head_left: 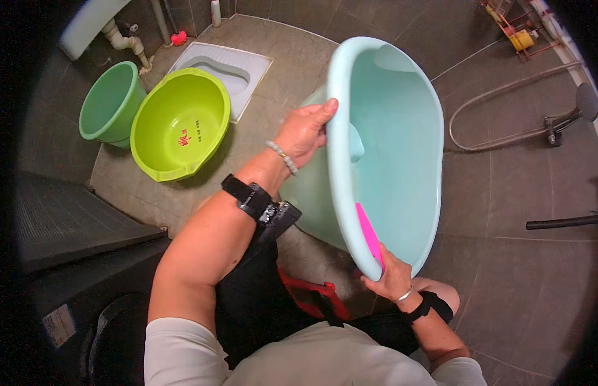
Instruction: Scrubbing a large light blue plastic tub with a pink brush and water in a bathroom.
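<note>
A large pale mint baby bathtub (402, 148) stands tipped on its side in front of me, its hollow facing right. My left hand (305, 132) is closed on the left rim, thumb over the edge. At the near end, my right hand (394, 278) grips the rim, fingers on both sides of it. A long flat bright pink piece (370, 233) lies against the inside of the rim and ends at my right fingers; whether they also hold it, I cannot tell. A moulded bump (355, 143) shows inside the tub.
Left of the tub are a lime green basin (164, 145) and a green bucket (109, 106). Behind them is a white squat toilet (254, 64). A shower head (586, 103) with its hose hangs on the right wall. Something red (331, 296) lies low beside my legs.
</note>
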Demonstrator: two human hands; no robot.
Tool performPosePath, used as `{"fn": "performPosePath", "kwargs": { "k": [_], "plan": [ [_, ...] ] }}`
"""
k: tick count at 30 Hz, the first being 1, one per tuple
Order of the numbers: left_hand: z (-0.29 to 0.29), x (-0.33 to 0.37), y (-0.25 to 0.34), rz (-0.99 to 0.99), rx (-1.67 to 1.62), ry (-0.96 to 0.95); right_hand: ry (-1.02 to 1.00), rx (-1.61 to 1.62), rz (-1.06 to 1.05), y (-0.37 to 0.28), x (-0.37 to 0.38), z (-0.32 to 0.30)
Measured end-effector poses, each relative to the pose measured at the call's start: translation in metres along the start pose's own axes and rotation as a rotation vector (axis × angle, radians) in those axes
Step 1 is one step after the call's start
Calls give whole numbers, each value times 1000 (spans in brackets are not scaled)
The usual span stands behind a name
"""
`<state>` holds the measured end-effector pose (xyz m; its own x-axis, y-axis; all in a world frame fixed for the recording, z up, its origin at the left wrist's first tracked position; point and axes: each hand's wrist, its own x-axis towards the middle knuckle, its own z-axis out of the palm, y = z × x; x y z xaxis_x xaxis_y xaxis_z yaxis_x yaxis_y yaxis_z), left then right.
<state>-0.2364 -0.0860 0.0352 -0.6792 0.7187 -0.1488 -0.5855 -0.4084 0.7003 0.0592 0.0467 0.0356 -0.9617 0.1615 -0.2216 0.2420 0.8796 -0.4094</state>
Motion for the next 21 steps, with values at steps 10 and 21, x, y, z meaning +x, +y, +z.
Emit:
{"fn": "performPosePath", "kwargs": {
  "k": [10, 21],
  "plan": [
    [82, -6, -69, -85, -390, -300, 116, 63, 106, 33, -18, -13],
    [90, -45, -107, -478, 93, -254, 19, 242, 261, 33, 2, -29]
  ]
}}
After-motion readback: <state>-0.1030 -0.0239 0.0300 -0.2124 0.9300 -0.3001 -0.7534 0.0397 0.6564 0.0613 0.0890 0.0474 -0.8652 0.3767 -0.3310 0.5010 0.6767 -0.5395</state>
